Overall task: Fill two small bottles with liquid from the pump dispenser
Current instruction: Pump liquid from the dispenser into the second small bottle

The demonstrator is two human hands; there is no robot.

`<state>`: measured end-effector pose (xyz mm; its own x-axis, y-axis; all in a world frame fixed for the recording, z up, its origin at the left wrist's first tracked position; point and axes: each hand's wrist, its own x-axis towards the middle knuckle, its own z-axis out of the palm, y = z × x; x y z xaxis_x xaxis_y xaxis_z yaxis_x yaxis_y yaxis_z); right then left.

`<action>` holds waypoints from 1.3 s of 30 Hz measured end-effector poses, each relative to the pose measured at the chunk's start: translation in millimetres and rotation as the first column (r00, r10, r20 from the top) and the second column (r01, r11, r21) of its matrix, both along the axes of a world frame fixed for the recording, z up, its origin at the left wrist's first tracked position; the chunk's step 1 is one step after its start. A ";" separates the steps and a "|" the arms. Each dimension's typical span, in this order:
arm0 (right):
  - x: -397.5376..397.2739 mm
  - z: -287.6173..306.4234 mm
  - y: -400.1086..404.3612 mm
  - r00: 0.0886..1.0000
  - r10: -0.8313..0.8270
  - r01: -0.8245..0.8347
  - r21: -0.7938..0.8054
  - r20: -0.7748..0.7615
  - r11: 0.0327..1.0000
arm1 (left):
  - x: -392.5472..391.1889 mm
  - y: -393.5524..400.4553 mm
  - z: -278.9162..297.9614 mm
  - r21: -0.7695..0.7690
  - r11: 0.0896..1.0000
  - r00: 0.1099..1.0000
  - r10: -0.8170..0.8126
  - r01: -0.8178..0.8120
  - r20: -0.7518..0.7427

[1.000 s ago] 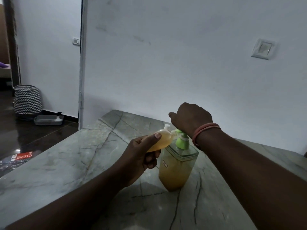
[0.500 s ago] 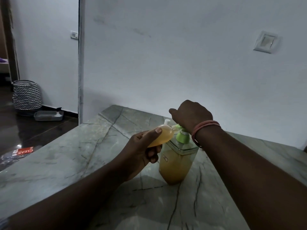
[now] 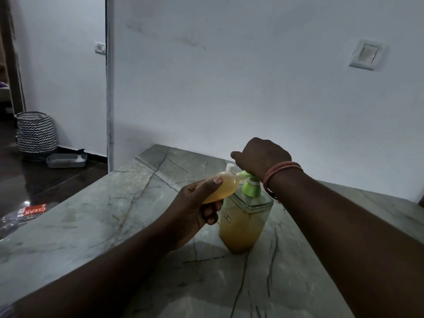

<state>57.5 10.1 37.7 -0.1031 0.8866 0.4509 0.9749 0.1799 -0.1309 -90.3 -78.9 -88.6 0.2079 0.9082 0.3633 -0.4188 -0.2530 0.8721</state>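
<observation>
A clear square pump dispenser (image 3: 243, 228) with a green pump head (image 3: 251, 188) stands on the marble table (image 3: 114, 214), about two thirds full of amber liquid. My left hand (image 3: 195, 212) grips a small bottle (image 3: 223, 187) tilted on its side, its mouth at the green spout; the bottle looks nearly full of the same amber liquid. My right hand (image 3: 259, 158) rests on top of the pump head with fingers curled down over it; the pump top is hidden beneath it. A white cap-like piece (image 3: 230, 167) shows just behind the small bottle.
A white wall with a switch plate (image 3: 364, 55) stands just behind the table. To the left, off the table's edge, the dark floor holds a zigzag-patterned basket (image 3: 36, 134), a grey tray (image 3: 66, 160) and a red-labelled packet (image 3: 34, 210).
The hands and bottle keep their positions at the dispenser. The view has shifted slightly; the pump head sits a little lower under my right hand.
</observation>
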 end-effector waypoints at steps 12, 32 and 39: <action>0.9 0.9 1.4 1.000 -0.010 0.010 0.019 0.005 1.000 | -0.4 1.9 -0.6 0.008 1.000 1.000 -0.011 0.011 0.011; 0.5 0.2 -2.8 1.000 0.014 -0.015 0.094 0.010 0.995 | 1.0 0.2 1.1 -0.014 1.000 1.000 0.000 0.000 -0.003; -3.2 6.6 -6.4 0.992 0.011 -0.031 0.158 0.128 0.987 | -0.4 -0.2 -1.0 -0.012 1.000 1.000 -0.004 0.005 0.014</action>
<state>54.3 3.7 44.3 -0.1855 0.8017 0.5682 0.9776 0.2089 0.0245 -90.7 -79.1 -89.6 0.2070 0.9117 0.3549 -0.4321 -0.2403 0.8692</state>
